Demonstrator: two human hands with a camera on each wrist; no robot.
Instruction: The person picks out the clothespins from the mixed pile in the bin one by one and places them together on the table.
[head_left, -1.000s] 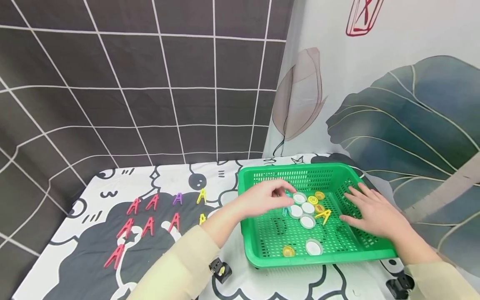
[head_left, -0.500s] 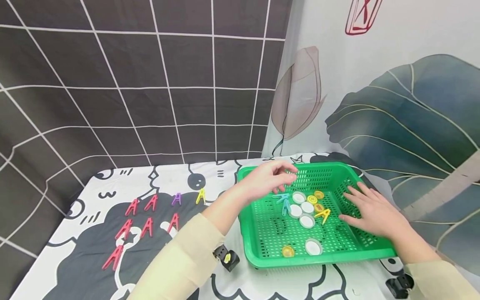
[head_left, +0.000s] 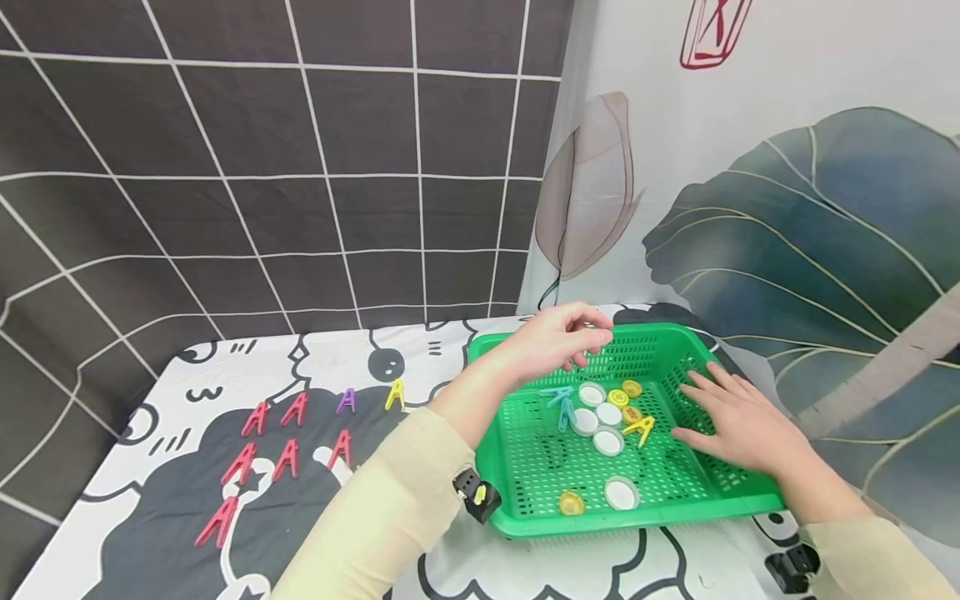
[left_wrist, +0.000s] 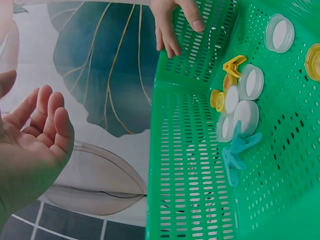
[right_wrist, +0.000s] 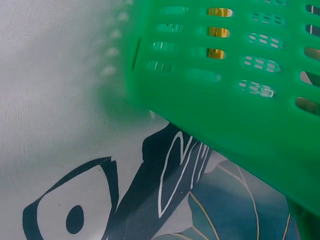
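Note:
My left hand (head_left: 561, 340) hovers over the far left part of a green plastic basket (head_left: 626, 527). Its fingers are loosely bent, and the left wrist view shows nothing in its palm (left_wrist: 35, 145). My right hand (head_left: 742, 423) rests with fingers spread on the basket's right side. Inside the basket, two blue clothespins (head_left: 566, 414) lie beside a cluster of white bottle caps (head_left: 608, 442) and yellow caps (head_left: 632, 388). A yellow clothespin (head_left: 640, 428) sits right of that cluster. Nearer the front are another white cap (head_left: 622, 493) and a yellow cap (head_left: 571, 503).
Several red clothespins (head_left: 242, 463) are spread on the patterned cloth (head_left: 172, 517) left of the basket. Behind them lie a purple clothespin (head_left: 346, 401) and a yellow one (head_left: 394, 395). A dark gridded curtain (head_left: 360, 208) hangs at the back.
My left hand has risen from beside the caps toward the basket's far rim, uncovering the blue clothespins. A second yellow clothespin on the cloth is now hidden behind my left arm. My right hand stays put.

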